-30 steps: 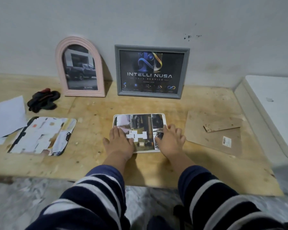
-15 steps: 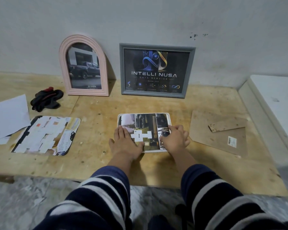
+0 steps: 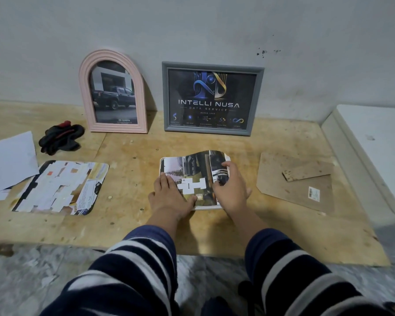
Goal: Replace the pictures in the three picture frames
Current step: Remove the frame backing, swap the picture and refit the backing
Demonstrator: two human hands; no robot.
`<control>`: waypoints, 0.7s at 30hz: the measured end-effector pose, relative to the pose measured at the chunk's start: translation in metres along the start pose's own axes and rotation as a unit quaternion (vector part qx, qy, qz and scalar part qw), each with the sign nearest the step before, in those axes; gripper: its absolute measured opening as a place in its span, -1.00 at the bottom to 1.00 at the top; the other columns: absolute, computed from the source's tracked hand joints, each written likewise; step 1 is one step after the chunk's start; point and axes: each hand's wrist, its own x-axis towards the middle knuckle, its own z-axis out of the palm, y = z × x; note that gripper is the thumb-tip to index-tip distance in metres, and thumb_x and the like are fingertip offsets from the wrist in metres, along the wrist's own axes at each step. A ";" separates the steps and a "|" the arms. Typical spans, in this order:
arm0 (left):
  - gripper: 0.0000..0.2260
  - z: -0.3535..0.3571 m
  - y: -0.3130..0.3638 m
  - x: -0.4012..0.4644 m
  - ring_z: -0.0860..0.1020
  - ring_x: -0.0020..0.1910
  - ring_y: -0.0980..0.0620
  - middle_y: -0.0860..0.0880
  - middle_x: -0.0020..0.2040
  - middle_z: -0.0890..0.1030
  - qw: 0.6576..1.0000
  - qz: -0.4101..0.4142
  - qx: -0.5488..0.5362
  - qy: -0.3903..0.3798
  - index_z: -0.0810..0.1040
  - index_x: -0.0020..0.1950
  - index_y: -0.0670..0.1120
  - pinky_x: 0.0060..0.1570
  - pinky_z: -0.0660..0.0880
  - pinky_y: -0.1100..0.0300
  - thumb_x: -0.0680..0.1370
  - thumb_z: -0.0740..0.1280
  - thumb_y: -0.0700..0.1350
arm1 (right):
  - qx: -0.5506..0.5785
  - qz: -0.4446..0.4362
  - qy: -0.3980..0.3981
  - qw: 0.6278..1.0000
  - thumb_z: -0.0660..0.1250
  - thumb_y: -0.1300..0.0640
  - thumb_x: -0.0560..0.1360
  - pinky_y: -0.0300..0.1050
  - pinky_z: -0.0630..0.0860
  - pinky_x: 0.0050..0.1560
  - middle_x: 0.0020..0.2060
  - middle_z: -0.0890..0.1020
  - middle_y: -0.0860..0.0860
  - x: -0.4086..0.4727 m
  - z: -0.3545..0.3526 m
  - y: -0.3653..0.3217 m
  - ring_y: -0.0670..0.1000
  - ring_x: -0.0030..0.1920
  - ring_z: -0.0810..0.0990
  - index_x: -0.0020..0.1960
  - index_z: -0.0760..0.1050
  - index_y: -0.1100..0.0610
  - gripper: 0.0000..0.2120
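A white frame lies flat on the wooden table, a dark picture with white tape on its back resting in it. My left hand presses flat on the picture's lower left part. My right hand grips the picture's right edge, which is curled up off the frame. Against the wall stand a pink arched frame with a truck photo and a grey frame with a dark logo print.
A taped picture lies at the left beside white paper and a black glove. Brown backing boards lie at the right, next to a white surface. The table's front edge runs just above my sleeves.
My right hand has moved onto the picture's right edge and lifted it, so the picture now bows upward. My left hand stays pressed on the left part.
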 end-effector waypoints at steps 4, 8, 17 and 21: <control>-0.08 0.000 -0.001 0.001 -0.12 0.55 -0.09 -0.08 0.59 -0.15 1.000 0.000 -0.014 0.000 -0.13 0.58 -0.18 0.41 0.17 -0.09 0.49 0.10 0.40 | 0.110 0.030 0.009 0.993 0.36 0.20 0.49 0.02 0.64 -0.12 0.05 0.64 -0.02 -0.001 -0.008 0.003 0.00 -0.14 0.65 0.22 0.39 -0.13 -0.61; -0.08 0.000 0.000 0.003 -0.12 0.55 -0.09 -0.07 0.59 -0.15 0.999 -0.005 -0.032 -0.002 -0.11 0.58 -0.15 0.44 0.12 -0.13 0.48 0.15 0.40 | 0.060 0.019 -0.034 0.997 0.27 0.14 0.58 -0.15 0.53 -0.25 -0.11 0.66 -0.01 -0.001 -0.016 0.009 -0.01 -0.21 0.61 0.09 0.58 0.10 -0.85; -0.10 -0.007 0.006 0.006 -0.05 0.54 -0.12 -0.05 0.59 -0.04 0.992 -0.034 -0.125 0.006 -0.06 0.58 -0.07 0.45 0.01 -0.22 0.46 0.25 0.36 | 0.128 0.045 -0.059 0.989 0.38 -0.02 0.49 0.10 0.65 -0.15 -0.29 0.68 -0.06 0.007 -0.031 0.004 0.04 -0.30 0.68 -0.13 0.55 -0.04 -0.92; -0.38 -0.016 0.005 0.006 0.22 0.43 -0.20 -0.13 0.48 0.25 0.966 -0.081 -0.235 0.076 0.16 0.49 -0.10 0.35 0.22 -0.16 0.55 0.20 0.19 | 0.192 0.056 -0.072 0.977 0.40 -0.04 0.47 0.13 0.63 -0.04 -0.25 0.69 -0.05 0.014 -0.045 -0.003 0.10 -0.22 0.68 -0.17 0.58 -0.03 -0.89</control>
